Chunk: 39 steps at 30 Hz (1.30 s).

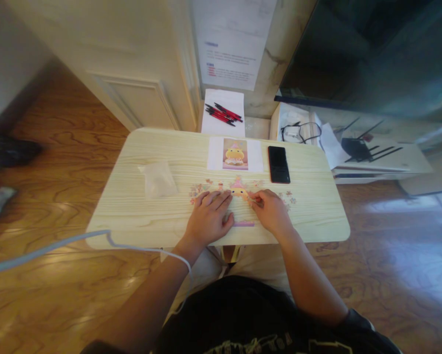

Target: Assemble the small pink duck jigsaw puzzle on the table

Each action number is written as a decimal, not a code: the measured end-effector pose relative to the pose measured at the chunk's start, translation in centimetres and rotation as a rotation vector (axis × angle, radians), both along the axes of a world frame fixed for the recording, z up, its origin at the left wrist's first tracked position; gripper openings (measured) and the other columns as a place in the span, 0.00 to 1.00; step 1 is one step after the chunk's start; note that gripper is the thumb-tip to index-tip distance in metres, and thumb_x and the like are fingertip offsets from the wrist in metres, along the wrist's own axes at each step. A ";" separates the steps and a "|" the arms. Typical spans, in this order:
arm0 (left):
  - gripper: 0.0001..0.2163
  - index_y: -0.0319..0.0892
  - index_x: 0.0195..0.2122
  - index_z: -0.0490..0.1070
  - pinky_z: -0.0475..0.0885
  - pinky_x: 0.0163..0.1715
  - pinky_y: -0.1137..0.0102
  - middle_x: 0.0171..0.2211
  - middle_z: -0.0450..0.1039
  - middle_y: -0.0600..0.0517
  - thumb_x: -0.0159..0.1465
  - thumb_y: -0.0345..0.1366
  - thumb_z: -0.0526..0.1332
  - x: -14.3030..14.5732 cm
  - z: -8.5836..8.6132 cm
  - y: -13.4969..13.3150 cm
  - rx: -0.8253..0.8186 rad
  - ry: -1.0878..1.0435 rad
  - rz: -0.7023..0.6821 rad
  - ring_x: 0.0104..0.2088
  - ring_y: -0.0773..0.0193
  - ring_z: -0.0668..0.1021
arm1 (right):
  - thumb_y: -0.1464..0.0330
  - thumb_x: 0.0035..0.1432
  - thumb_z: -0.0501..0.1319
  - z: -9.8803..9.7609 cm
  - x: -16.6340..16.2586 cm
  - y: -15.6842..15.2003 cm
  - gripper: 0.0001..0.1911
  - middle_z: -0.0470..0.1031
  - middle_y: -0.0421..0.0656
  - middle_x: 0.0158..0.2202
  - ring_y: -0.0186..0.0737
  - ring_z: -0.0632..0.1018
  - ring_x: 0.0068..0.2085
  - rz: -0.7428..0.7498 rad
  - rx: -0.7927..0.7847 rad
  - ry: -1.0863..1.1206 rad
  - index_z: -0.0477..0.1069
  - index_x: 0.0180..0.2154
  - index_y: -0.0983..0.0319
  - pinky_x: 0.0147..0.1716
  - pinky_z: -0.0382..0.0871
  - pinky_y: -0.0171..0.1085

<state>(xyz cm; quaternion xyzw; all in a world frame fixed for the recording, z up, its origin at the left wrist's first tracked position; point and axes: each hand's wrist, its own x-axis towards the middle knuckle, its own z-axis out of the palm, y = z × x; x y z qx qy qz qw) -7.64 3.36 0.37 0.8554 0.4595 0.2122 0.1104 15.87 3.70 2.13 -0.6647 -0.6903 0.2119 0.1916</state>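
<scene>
The partly assembled jigsaw puzzle lies at frame center, between your left hand, fingers extended flat, and your right hand, fingers narrowed; whether they grip a piece is indiscernible.

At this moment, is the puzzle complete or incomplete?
Incomplete: loose pieces lie scattered on the table, and a purple strip lies apart from the joined section.

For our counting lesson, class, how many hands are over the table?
2: the left hand, palm down beside the left edge of the partly joined puzzle, and the right hand at its right edge. Neither is hidden.
</scene>
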 end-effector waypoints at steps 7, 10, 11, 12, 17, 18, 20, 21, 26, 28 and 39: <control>0.22 0.47 0.64 0.71 0.63 0.65 0.43 0.66 0.72 0.48 0.69 0.41 0.60 -0.1 -0.1 0.0 0.006 0.015 0.000 0.63 0.44 0.72 | 0.68 0.67 0.64 0.7 0.3 0.3 0.06 0.79 0.45 0.43 0.42 0.78 0.44 0.004 0.004 -0.018 0.80 0.42 0.59 0.46 0.70 0.38; 0.22 0.46 0.64 0.71 0.63 0.65 0.43 0.66 0.71 0.48 0.69 0.41 0.60 -0.1 -0.2 0.0 0.009 0.020 0.005 0.63 0.44 0.72 | 0.67 0.66 0.64 0.5 0.0 0.1 0.08 0.79 0.45 0.43 0.43 0.78 0.44 0.007 0.019 -0.048 0.81 0.44 0.58 0.47 0.70 0.39; 0.22 0.46 0.64 0.71 0.63 0.66 0.43 0.66 0.71 0.48 0.69 0.41 0.60 -0.1 -0.2 0.0 0.010 0.023 0.005 0.63 0.44 0.72 | 0.67 0.65 0.65 0.5 -0.1 0.1 0.08 0.79 0.45 0.43 0.43 0.79 0.44 0.012 0.023 -0.052 0.81 0.45 0.58 0.47 0.70 0.39; 0.22 0.46 0.64 0.71 0.62 0.66 0.43 0.66 0.71 0.48 0.69 0.42 0.60 -0.1 -0.2 0.0 0.008 0.029 0.005 0.63 0.44 0.72 | 0.67 0.65 0.65 0.3 -0.1 0.0 0.09 0.79 0.45 0.43 0.43 0.79 0.44 0.017 0.027 -0.054 0.81 0.46 0.58 0.47 0.70 0.39; 0.22 0.45 0.64 0.71 0.62 0.67 0.45 0.67 0.70 0.49 0.70 0.42 0.59 -0.1 -0.1 0.0 -0.008 0.058 0.009 0.64 0.46 0.71 | 0.70 0.63 0.65 0.0 -0.6 0.0 0.10 0.79 0.45 0.43 0.43 0.79 0.45 0.048 0.073 -0.036 0.79 0.47 0.60 0.48 0.71 0.38; 0.22 0.45 0.64 0.71 0.61 0.67 0.45 0.67 0.70 0.49 0.70 0.42 0.59 0.0 0.0 0.0 -0.010 0.059 0.011 0.64 0.46 0.71 | 0.71 0.63 0.65 0.0 -0.6 0.0 0.09 0.78 0.45 0.42 0.43 0.79 0.45 0.055 0.082 -0.039 0.79 0.46 0.60 0.48 0.71 0.38; 0.22 0.45 0.64 0.71 0.61 0.68 0.46 0.67 0.70 0.49 0.70 0.42 0.58 0.0 0.0 0.0 -0.012 0.060 0.013 0.64 0.46 0.71 | 0.71 0.63 0.64 0.0 -0.7 0.0 0.07 0.78 0.45 0.41 0.43 0.79 0.44 0.062 0.091 -0.050 0.79 0.43 0.59 0.48 0.71 0.39; 0.22 0.45 0.65 0.71 0.61 0.68 0.46 0.67 0.70 0.49 0.70 0.42 0.58 0.0 0.0 -0.1 -0.013 0.061 0.014 0.64 0.46 0.71 | 0.71 0.63 0.64 0.0 -0.8 0.0 0.06 0.78 0.45 0.41 0.44 0.79 0.44 0.065 0.092 -0.053 0.79 0.42 0.59 0.49 0.71 0.39; 0.22 0.45 0.64 0.71 0.61 0.68 0.45 0.67 0.70 0.49 0.70 0.42 0.59 0.0 -0.1 0.0 -0.012 0.057 0.017 0.64 0.46 0.71 | 0.68 0.64 0.65 0.0 -0.6 -0.1 0.05 0.78 0.45 0.41 0.44 0.79 0.46 0.096 0.090 -0.023 0.80 0.41 0.58 0.51 0.71 0.40; 0.22 0.46 0.64 0.71 0.61 0.68 0.45 0.67 0.70 0.49 0.70 0.42 0.59 0.0 -0.1 0.0 -0.009 0.055 0.017 0.64 0.46 0.71 | 0.69 0.64 0.65 -0.1 -0.4 -0.1 0.07 0.78 0.45 0.42 0.44 0.79 0.46 0.097 0.084 -0.008 0.80 0.43 0.57 0.51 0.72 0.39; 0.23 0.46 0.65 0.71 0.62 0.67 0.45 0.66 0.71 0.49 0.69 0.42 0.60 0.0 0.2 -0.1 -0.010 0.042 0.017 0.64 0.46 0.71 | 0.70 0.63 0.66 0.0 0.3 -0.1 0.07 0.78 0.45 0.42 0.43 0.79 0.44 0.095 0.052 -0.003 0.80 0.44 0.59 0.46 0.72 0.39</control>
